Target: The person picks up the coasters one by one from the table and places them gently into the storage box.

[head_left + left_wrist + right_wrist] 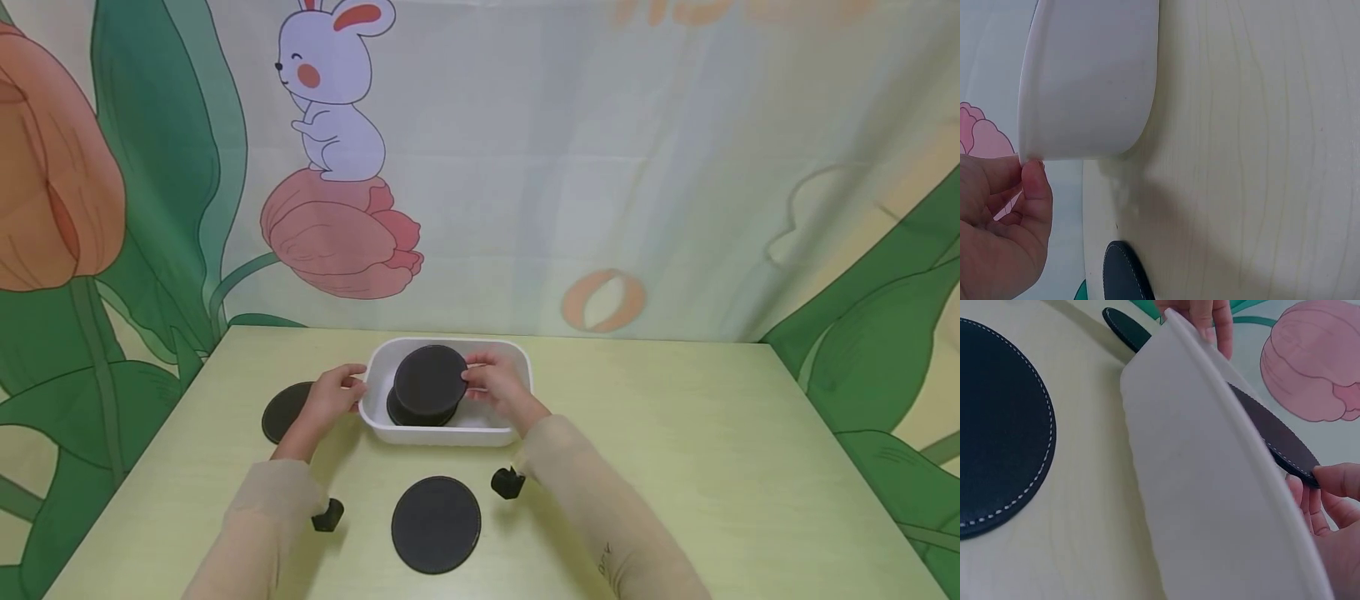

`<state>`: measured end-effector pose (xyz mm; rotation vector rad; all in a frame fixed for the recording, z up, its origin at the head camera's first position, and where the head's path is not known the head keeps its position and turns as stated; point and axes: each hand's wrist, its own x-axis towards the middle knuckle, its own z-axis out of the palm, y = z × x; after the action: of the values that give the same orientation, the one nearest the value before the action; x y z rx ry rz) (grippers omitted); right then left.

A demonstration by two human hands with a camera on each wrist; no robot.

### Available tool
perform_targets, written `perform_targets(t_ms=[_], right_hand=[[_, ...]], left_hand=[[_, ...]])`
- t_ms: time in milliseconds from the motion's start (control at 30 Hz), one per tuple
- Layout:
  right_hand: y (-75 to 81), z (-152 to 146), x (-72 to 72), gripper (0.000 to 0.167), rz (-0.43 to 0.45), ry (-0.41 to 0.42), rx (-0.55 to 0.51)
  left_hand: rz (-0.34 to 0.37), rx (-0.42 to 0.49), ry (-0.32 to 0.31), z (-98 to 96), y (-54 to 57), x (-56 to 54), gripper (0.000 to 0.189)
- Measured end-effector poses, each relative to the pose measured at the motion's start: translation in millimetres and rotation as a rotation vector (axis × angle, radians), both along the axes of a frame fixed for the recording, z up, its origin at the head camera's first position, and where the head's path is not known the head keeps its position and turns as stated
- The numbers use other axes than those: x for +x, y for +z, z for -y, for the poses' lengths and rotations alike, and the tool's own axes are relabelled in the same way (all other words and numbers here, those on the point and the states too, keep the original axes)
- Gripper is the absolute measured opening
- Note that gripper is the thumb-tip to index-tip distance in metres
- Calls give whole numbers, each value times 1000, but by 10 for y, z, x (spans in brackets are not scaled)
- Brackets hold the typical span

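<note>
A white plastic basin stands near the table's back edge. My left hand pinches the basin's left rim; the left wrist view shows thumb and fingertips of that hand at the rim's corner. Between thumb and fingers, my right hand grips the right edge of a round black coaster. In the right wrist view this coaster is tilted above the basin's inside, and the right hand holds its edge. Beneath it, another black coaster lies in the basin, mostly covered.
A black coaster with white edge stitching lies flat in front of the basin. Another coaster lies to the left, partly behind the left hand. A printed cloth hangs behind the pale wooden table.
</note>
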<state>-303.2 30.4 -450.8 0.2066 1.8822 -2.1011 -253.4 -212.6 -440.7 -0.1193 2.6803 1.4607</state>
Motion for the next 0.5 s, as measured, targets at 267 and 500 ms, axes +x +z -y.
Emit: perform_targets(t_ms=[267,500], right_hand=[[-128,127,-26,27,43,-18,22],[-170,203,-32,28,43,5,54]], left_hand=[[-2,-14,6,-7,15,7,38],[-5,-8,6,-12,18,11,38]])
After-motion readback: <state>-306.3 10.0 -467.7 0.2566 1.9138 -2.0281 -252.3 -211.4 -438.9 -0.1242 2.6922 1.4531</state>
